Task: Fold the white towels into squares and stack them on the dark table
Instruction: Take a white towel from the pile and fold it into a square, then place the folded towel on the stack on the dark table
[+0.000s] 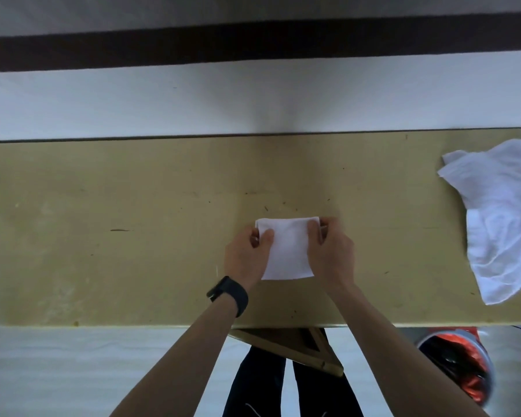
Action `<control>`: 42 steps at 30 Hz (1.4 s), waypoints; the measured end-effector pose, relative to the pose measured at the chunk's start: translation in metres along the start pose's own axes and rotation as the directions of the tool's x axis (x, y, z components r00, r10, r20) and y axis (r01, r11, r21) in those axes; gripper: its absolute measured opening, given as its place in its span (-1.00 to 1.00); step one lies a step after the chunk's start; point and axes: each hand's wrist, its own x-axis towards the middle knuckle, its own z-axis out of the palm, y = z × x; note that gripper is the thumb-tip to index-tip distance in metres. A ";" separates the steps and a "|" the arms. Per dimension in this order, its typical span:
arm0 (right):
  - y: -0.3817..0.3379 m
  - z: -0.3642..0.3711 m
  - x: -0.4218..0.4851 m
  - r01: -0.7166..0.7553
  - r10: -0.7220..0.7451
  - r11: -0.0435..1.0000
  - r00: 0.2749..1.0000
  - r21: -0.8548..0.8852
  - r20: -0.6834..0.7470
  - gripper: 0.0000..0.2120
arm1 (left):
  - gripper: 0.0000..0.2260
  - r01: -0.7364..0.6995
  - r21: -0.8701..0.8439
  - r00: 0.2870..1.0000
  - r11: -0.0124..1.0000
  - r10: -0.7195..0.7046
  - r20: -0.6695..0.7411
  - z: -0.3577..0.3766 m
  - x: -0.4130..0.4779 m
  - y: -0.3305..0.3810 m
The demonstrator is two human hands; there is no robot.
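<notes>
A folded white towel (286, 251) lies mid-tabletop (133, 221), nearly square. The left hand (247, 254) and right hand (331, 251) pinch its far corners. A crumpled towel pile (500, 218) waits at three o'clock. Likely next: set this square aside, then fetch another.

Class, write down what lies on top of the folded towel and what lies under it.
On the towel lie the thumbs of the left hand and right hand, which pinch its far corners. Under it is the table; the covered patch is hidden.
</notes>
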 end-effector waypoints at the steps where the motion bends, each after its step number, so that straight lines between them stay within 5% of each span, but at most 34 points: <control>1: -0.001 -0.001 0.001 0.002 -0.002 1.000 1.000 -0.016 0.003 -0.76 | -0.74 0.003 0.013 1.000 1.000 -0.003 -0.012 0.001 0.000 -0.001; 11: 0.000 -0.014 -0.015 -0.013 0.002 0.981 0.998 -0.194 -0.059 -0.58 | -0.52 0.041 0.270 0.980 0.962 0.014 -0.198 0.004 -0.015 0.005; 19: -0.018 -0.013 -0.011 -0.191 0.203 0.973 0.975 -0.129 0.092 -0.58 | -0.59 0.229 0.194 0.968 0.954 -0.201 -0.151 0.012 -0.011 0.027; 25: -0.028 -0.014 0.006 -0.364 0.356 0.931 0.900 -0.014 0.251 -0.68 | -0.74 0.201 0.208 0.980 0.957 -0.194 -0.054 0.004 -0.004 0.038; 32: -0.040 -0.056 -0.010 -0.252 0.147 0.916 0.935 0.311 0.324 -0.85 | -0.75 0.082 -0.156 0.996 0.984 -0.075 0.050 -0.034 -0.015 0.039; 37: -0.098 -0.125 -0.037 0.089 -0.192 0.878 0.965 0.470 0.176 -0.92 | -0.73 -0.232 -0.272 0.973 0.934 0.222 -0.067 -0.110 -0.053 0.079; 42: -0.181 -0.206 -0.080 0.426 -0.494 0.754 0.869 0.500 0.005 -0.95 | -0.87 -0.517 -0.304 0.854 0.800 0.456 -0.251 -0.200 -0.130 0.144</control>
